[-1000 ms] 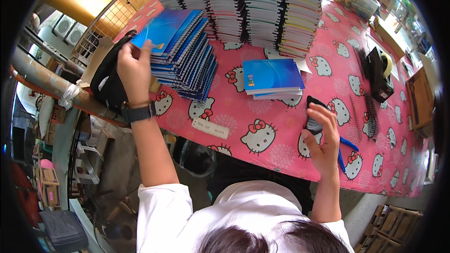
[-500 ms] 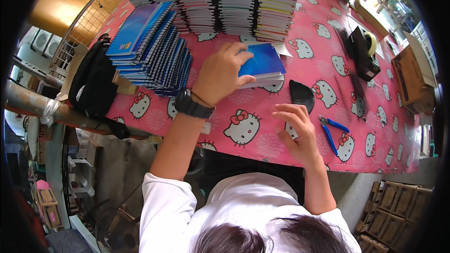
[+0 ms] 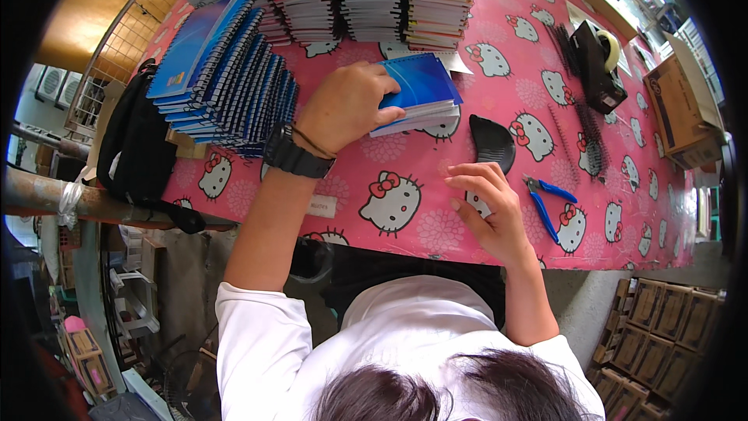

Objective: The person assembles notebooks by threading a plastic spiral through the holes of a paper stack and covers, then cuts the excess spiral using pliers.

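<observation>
Near the middle of the table lies a blue-covered notebook (image 3: pixel 421 80), its white page edges showing along the near side and no coil visible on it. My left hand (image 3: pixel 348 101) is closed on the left edge of this notebook, thumb by the near corner and fingers curled over the cover; the fingertips are partly hidden. Over the near part of the table hovers my right hand (image 3: pixel 492 212), its fingers apart and nothing in them. Just beyond it sits a black curved piece (image 3: pixel 492 145). Blue-handled cutters (image 3: pixel 547 206) lie with spread handles to its right.
Blue spiral notebooks (image 3: pixel 226 82) form a tall stack at left, beside a black bag (image 3: pixel 140 136). Tall stacks of bound pages (image 3: pixel 366 0) line the back. Loose black coils (image 3: pixel 590 144), a tape dispenser (image 3: pixel 598 70) and a cardboard box (image 3: pixel 682 105) occupy the right. A pink patterned cloth covers the table (image 3: pixel 436 232).
The whole view has shifted slightly, moving the scene left and up. My left hand's fingers have drawn in on the notebook's left side. My right hand stays open near the cutters.
</observation>
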`<action>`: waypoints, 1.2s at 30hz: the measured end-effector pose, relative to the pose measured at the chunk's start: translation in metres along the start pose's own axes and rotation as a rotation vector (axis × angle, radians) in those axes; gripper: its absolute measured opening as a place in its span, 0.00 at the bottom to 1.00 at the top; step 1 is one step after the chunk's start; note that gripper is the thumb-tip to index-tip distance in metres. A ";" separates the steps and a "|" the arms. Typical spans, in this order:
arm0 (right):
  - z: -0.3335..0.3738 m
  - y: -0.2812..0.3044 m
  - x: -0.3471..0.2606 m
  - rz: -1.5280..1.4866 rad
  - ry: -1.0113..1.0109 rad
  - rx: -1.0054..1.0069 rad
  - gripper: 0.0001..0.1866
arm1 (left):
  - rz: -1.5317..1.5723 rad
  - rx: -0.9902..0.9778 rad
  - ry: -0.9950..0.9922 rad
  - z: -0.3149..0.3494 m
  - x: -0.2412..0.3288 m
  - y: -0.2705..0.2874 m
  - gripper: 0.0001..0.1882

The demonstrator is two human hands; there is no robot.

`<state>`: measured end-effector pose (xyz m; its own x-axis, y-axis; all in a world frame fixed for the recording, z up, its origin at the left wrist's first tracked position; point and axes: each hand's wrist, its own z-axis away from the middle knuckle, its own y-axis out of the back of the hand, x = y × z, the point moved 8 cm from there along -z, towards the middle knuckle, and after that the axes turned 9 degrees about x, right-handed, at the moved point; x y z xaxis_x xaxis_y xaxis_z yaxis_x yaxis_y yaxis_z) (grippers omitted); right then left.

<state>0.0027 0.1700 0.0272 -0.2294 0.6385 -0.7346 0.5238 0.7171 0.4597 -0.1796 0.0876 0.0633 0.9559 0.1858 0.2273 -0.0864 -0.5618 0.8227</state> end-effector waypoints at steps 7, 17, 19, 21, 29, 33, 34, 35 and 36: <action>0.002 0.001 0.005 0.005 -0.003 0.007 0.16 | 0.127 0.015 0.026 0.001 -0.010 0.004 0.12; -0.014 -0.036 0.035 -1.504 -0.796 -0.082 0.19 | -0.104 0.355 -0.215 0.031 0.069 0.065 0.17; -0.018 -0.027 0.039 -1.376 -0.766 -0.002 0.20 | -0.043 0.274 -0.248 0.056 0.095 0.050 0.18; -0.017 -0.024 0.040 -1.117 -0.677 0.058 0.20 | -0.005 0.242 -0.262 0.082 0.101 0.032 0.21; 0.009 -0.046 0.029 -0.493 -0.284 -0.005 0.25 | 1.086 0.545 0.713 0.152 0.034 -0.031 0.40; 0.013 -0.043 0.035 -0.461 -0.308 0.072 0.28 | 0.566 0.592 0.686 0.136 0.057 -0.017 0.38; 0.014 -0.041 0.036 -0.447 -0.307 0.065 0.28 | 0.269 0.612 0.548 0.123 0.073 -0.001 0.37; 0.013 -0.041 0.034 -0.440 -0.302 0.047 0.28 | 0.180 0.577 0.468 0.115 0.084 0.001 0.33; 0.012 -0.040 0.032 -0.432 -0.297 0.029 0.27 | 0.092 0.546 0.381 0.108 0.093 0.001 0.29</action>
<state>-0.0162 0.1582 -0.0204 -0.1888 0.1765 -0.9660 0.4566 0.8867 0.0728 -0.0601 0.0177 0.0294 0.7769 0.3331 0.5342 0.0875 -0.8975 0.4323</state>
